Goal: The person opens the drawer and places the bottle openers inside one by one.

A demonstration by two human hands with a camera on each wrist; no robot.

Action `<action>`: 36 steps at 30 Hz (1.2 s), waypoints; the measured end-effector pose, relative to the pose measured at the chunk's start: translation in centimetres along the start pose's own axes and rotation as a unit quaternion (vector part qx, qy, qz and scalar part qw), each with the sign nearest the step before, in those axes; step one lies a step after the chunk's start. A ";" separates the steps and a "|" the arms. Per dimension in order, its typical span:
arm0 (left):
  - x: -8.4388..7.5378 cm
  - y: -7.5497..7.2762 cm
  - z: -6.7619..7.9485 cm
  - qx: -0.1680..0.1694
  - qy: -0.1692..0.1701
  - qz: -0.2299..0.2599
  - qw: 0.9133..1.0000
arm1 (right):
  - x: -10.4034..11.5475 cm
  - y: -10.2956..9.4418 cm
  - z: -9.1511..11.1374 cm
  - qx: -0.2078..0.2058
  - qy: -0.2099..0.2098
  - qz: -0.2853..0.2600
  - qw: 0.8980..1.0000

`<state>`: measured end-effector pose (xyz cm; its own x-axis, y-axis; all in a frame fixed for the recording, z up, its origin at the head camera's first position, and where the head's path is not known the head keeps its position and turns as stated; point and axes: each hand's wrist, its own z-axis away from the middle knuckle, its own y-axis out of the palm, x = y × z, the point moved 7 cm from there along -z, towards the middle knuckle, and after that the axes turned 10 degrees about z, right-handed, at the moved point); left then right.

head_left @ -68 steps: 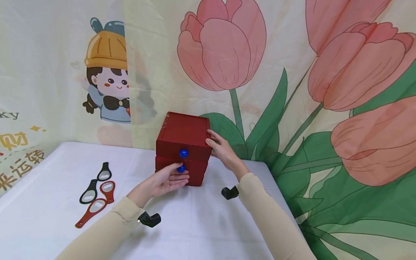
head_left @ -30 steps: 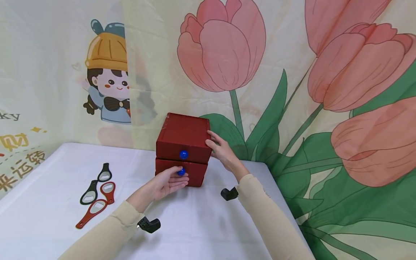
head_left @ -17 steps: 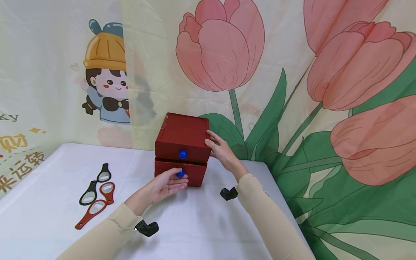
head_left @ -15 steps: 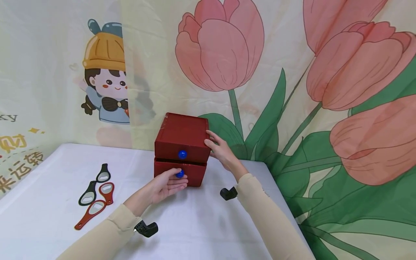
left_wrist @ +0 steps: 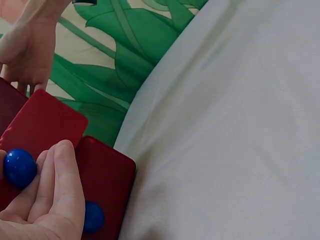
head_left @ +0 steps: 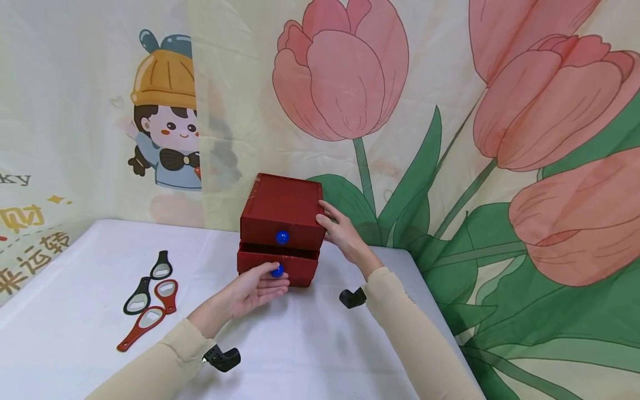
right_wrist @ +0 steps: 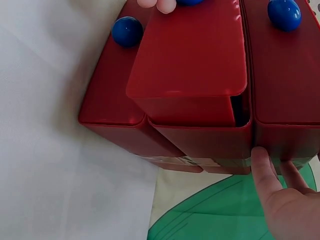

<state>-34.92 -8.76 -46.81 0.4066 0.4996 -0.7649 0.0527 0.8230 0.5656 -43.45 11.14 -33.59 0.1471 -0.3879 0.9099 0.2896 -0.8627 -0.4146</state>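
A small red drawer cabinet (head_left: 282, 197) stands on the white table, its three drawer fronts each bearing a blue knob. My left hand (head_left: 252, 289) pinches the middle drawer's knob (left_wrist: 20, 167) between thumb and fingers. That middle drawer (right_wrist: 195, 60) is pulled partway out, leaving a dark gap under the top drawer. Above it the top drawer knob (head_left: 282, 237) sits on a closed front. The bottom drawer (left_wrist: 107, 175) is also closed, mostly hidden in the head view. My right hand (head_left: 345, 233) rests its extended fingers against the cabinet's right side.
To the left lie several bottle openers: black ones (head_left: 145, 286) and red ones (head_left: 132, 336), close together on the white tablecloth (head_left: 310, 344). A printed fabric backdrop (head_left: 230, 128) with tulips hangs right behind the table and along its right side.
The left hand has drawn the middle drawer outward by its knob, and the gap beneath the top drawer has widened. The right hand has stayed at the cabinet's side.
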 end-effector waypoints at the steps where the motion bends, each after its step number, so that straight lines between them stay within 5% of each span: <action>1: 0.1 0.0 0.0 -0.001 0.000 -0.001 1.000 | 0.0 0.0 0.0 0.000 0.000 0.000 1.000; 36: 1.2 0.2 2.2 -0.001 -0.007 -0.018 1.000 | -0.2 -0.2 0.0 0.000 -0.004 0.004 1.000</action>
<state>-32.45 -8.61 -46.97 0.4170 0.4666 -0.7800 0.0661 0.8403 0.5380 -43.50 11.39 -33.65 0.1568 -0.3915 0.9067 0.2888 -0.8598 -0.4212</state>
